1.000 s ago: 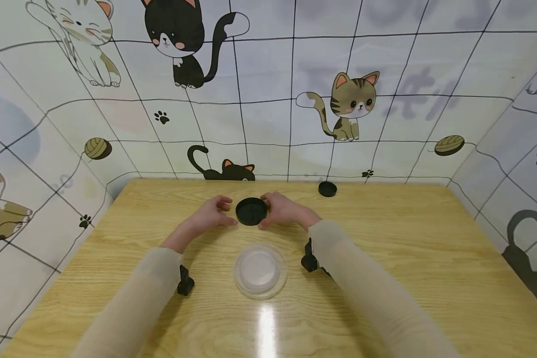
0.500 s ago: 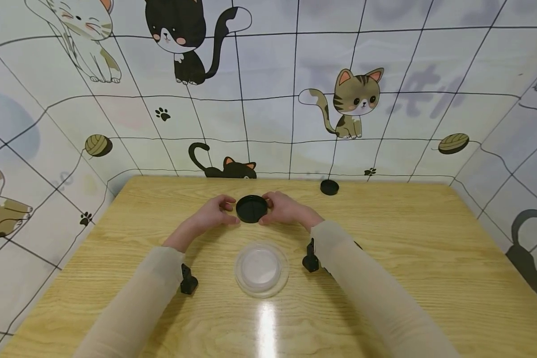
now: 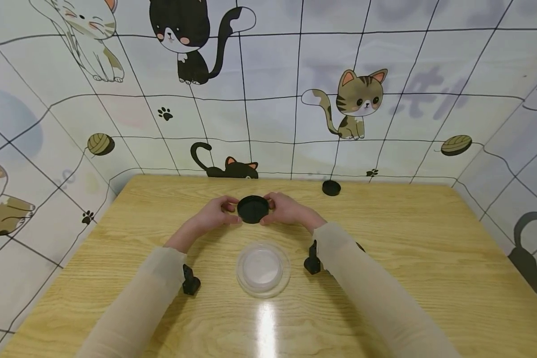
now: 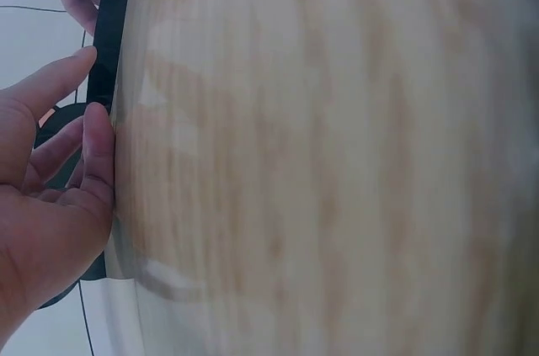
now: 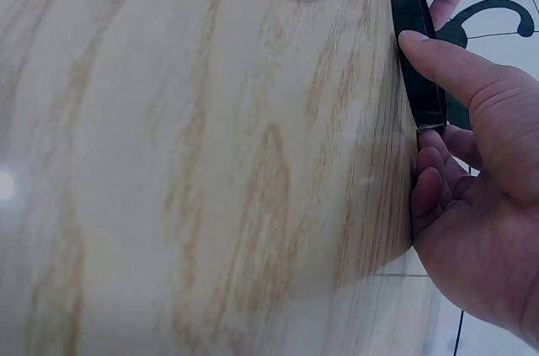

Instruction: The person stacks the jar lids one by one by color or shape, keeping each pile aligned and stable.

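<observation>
Since a second ago we see little change: the black lid [image 3: 252, 209] has shifted slightly away from the person, and both hands have stayed on its edges. The left hand [image 3: 215, 215] holds the lid's left rim, thumb and fingers curled round it. In the left wrist view, the thumb [image 4: 46, 87] lies along the lid's edge [image 4: 108, 45]. The right hand [image 3: 285, 210] pinches the right rim in the same way, and the right wrist view shows its thumb [image 5: 446, 66] pressed on the dark edge [image 5: 418, 53], with the other fingers curled just below. So each grip is closed on the lid, one from either side.

The lid sits over the counter [image 3: 429, 258] toward its far middle. Whether it rests on the wood or is lifted just off it we cannot tell (the wrist views are blurred and very close).

Nearer the person, between the forearms, a clear round dish [image 3: 263, 269] lies flat on the counter, well apart from the lid. A smaller black cap [image 3: 331, 188] lies by the far wall, right of the hands. The wall bears cartoon cats.
</observation>
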The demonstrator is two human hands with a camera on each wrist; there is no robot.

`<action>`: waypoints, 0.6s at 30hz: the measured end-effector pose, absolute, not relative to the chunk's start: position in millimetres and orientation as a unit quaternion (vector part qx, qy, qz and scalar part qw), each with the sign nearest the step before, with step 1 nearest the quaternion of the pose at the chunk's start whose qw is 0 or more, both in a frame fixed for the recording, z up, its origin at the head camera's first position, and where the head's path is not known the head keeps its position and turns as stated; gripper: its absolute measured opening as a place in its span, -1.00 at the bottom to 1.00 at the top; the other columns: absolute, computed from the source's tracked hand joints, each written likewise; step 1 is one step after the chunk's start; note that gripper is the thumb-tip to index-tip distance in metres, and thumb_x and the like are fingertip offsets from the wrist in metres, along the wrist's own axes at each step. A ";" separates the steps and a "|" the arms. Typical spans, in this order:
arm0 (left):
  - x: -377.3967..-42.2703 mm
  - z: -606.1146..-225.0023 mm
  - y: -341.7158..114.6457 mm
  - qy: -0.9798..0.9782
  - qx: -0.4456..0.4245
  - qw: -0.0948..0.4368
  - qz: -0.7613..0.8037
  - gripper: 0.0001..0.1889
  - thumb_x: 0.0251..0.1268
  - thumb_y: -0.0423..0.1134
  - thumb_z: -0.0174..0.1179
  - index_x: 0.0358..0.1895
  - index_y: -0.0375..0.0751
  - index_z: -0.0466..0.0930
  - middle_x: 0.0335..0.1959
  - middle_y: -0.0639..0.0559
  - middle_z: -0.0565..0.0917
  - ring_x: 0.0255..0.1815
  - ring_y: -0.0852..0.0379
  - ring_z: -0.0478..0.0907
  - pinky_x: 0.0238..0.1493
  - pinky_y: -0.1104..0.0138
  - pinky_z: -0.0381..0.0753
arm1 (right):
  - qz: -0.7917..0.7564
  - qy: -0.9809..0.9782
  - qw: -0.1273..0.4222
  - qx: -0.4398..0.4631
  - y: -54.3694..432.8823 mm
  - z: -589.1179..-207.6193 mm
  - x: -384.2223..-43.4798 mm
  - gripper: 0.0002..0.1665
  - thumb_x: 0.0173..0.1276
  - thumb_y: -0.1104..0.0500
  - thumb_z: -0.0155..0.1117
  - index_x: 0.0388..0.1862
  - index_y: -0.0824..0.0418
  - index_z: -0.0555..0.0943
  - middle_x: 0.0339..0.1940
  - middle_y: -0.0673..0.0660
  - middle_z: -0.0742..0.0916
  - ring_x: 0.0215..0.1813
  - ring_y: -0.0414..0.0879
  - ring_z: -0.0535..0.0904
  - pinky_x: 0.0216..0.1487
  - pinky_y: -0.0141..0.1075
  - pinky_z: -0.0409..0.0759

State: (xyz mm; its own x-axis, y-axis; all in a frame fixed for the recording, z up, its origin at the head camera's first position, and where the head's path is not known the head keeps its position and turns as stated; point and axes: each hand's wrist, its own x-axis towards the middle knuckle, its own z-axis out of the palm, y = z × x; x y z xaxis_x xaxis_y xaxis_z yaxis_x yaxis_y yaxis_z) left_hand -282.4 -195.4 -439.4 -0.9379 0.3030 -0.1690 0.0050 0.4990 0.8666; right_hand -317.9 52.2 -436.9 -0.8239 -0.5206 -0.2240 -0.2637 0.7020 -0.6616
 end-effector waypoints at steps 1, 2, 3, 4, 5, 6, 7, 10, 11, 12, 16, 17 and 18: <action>-282.3 -439.1 -195.1 0.853 0.090 0.152 0.492 -0.36 0.27 -0.33 0.41 0.38 -0.43 0.40 0.05 -0.22 0.48 -0.12 0.00 0.43 -0.19 0.32 0.50 | -0.322 0.899 0.202 -0.217 52.2 -436.9 -317.5 -0.07 0.31 0.04 0.53 0.52 0.32 0.32 0.08 0.20 0.56 0.07 0.04 0.46 0.15 -0.11 0.46; -282.4 -438.9 -194.8 0.853 0.090 0.152 0.491 -0.36 0.27 -0.33 0.41 0.38 -0.42 0.40 0.04 -0.22 0.49 -0.12 0.00 0.42 -0.19 0.32 0.49 | -0.328 0.897 0.204 -0.216 52.1 -437.2 -317.2 -0.09 0.30 0.04 0.54 0.51 0.32 0.33 0.07 0.19 0.56 0.06 0.04 0.46 0.13 -0.12 0.46; -282.4 -438.7 -194.6 0.853 0.090 0.153 0.490 -0.36 0.27 -0.33 0.41 0.38 -0.42 0.40 0.03 -0.22 0.49 -0.12 0.00 0.42 -0.19 0.32 0.49 | -0.336 0.893 0.206 -0.215 52.1 -437.2 -316.6 -0.10 0.30 0.05 0.54 0.49 0.32 0.34 0.06 0.19 0.56 0.05 0.03 0.45 0.11 -0.13 0.45; -282.3 -438.3 -194.3 0.853 0.090 0.154 0.490 -0.36 0.27 -0.32 0.41 0.37 -0.43 0.39 0.02 -0.21 0.50 -0.12 0.00 0.43 -0.19 0.32 0.49 | -0.344 0.890 0.209 -0.214 52.3 -437.4 -316.1 -0.12 0.30 0.06 0.54 0.48 0.32 0.35 0.04 0.18 0.55 0.03 0.03 0.44 0.09 -0.14 0.44; -282.2 -437.9 -194.1 0.853 0.089 0.155 0.490 -0.36 0.27 -0.32 0.41 0.38 -0.43 0.39 0.02 -0.21 0.51 -0.12 0.00 0.43 -0.19 0.32 0.49 | -0.352 0.887 0.210 -0.214 52.4 -437.4 -315.3 -0.13 0.30 0.07 0.54 0.46 0.32 0.36 0.02 0.18 0.54 0.02 0.03 0.44 0.07 -0.15 0.43; -282.1 -437.4 -193.8 0.852 0.088 0.156 0.491 -0.36 0.28 -0.32 0.41 0.38 -0.43 0.39 0.01 -0.22 0.51 -0.12 0.00 0.44 -0.19 0.32 0.49 | -0.359 0.884 0.210 -0.214 52.6 -437.1 -314.2 -0.15 0.29 0.08 0.54 0.44 0.33 0.37 0.01 0.18 0.54 0.01 0.03 0.43 0.06 -0.16 0.42; -282.1 -437.1 -193.5 0.852 0.088 0.157 0.491 -0.36 0.28 -0.32 0.41 0.38 -0.43 0.38 0.01 -0.22 0.52 -0.13 0.00 0.44 -0.19 0.32 0.50 | -0.364 0.882 0.211 -0.214 52.7 -437.1 -313.5 -0.17 0.29 0.09 0.55 0.43 0.33 0.38 -0.01 0.17 0.53 0.00 0.02 0.42 0.04 -0.17 0.41; -282.0 -437.4 -193.4 0.852 0.089 0.156 0.492 -0.34 0.26 -0.32 0.41 0.38 -0.43 0.38 0.01 -0.22 0.52 -0.14 0.01 0.45 -0.19 0.32 0.50 | -0.371 0.878 0.210 -0.217 53.2 -436.7 -311.6 -0.20 0.29 0.10 0.55 0.39 0.33 0.39 -0.06 0.15 0.51 -0.03 0.01 0.40 0.02 -0.18 0.38; -282.1 -438.1 -193.4 0.851 0.090 0.156 0.493 -0.34 0.25 -0.34 0.42 0.38 -0.44 0.38 0.00 -0.22 0.52 -0.14 0.01 0.44 -0.20 0.32 0.49 | -0.372 0.878 0.209 -0.218 53.2 -436.4 -311.1 -0.20 0.29 0.10 0.55 0.39 0.34 0.39 -0.06 0.15 0.50 -0.03 0.01 0.40 0.02 -0.18 0.38; -282.3 -438.9 -193.5 0.852 0.090 0.155 0.493 -0.33 0.24 -0.34 0.42 0.38 -0.45 0.38 0.00 -0.22 0.52 -0.14 0.01 0.44 -0.20 0.32 0.49 | -0.373 0.878 0.209 -0.218 53.1 -436.5 -311.0 -0.22 0.29 0.11 0.55 0.37 0.33 0.40 -0.07 0.15 0.50 -0.04 0.00 0.40 0.01 -0.19 0.37; -281.5 -440.3 -193.1 0.852 0.092 0.154 0.491 -0.32 0.20 -0.34 0.44 0.37 -0.44 0.39 0.01 -0.23 0.53 -0.12 0.00 0.43 -0.17 0.31 0.47 | -0.376 0.877 0.208 -0.216 53.1 -436.4 -310.1 -0.24 0.28 0.11 0.56 0.35 0.32 0.42 -0.10 0.14 0.51 -0.06 -0.01 0.41 0.00 -0.19 0.38; -281.5 -440.7 -192.9 0.853 0.091 0.153 0.490 -0.32 0.20 -0.33 0.45 0.37 -0.43 0.39 0.00 -0.22 0.53 -0.12 0.00 0.44 -0.17 0.31 0.47 | -0.377 0.876 0.208 -0.216 53.3 -436.5 -309.8 -0.24 0.27 0.11 0.56 0.34 0.32 0.43 -0.11 0.13 0.51 -0.07 -0.01 0.41 -0.01 -0.19 0.38; -281.1 -440.5 -192.9 0.854 0.090 0.153 0.489 -0.32 0.19 -0.32 0.46 0.37 -0.41 0.40 0.01 -0.21 0.54 -0.11 0.00 0.44 -0.16 0.31 0.47 | -0.378 0.876 0.207 -0.216 53.5 -436.6 -309.6 -0.25 0.27 0.11 0.57 0.33 0.32 0.43 -0.12 0.13 0.52 -0.08 -0.02 0.41 -0.02 -0.20 0.38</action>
State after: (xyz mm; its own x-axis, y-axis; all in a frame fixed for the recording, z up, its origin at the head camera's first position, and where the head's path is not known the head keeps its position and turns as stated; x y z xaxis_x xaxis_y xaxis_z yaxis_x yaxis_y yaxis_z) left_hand -281.1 -192.9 -440.5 -0.9369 0.3033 -0.1739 0.0034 0.5053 0.8629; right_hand -309.6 53.5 -436.6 -0.8209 -0.5351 -0.1996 -0.2213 0.6203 -0.7525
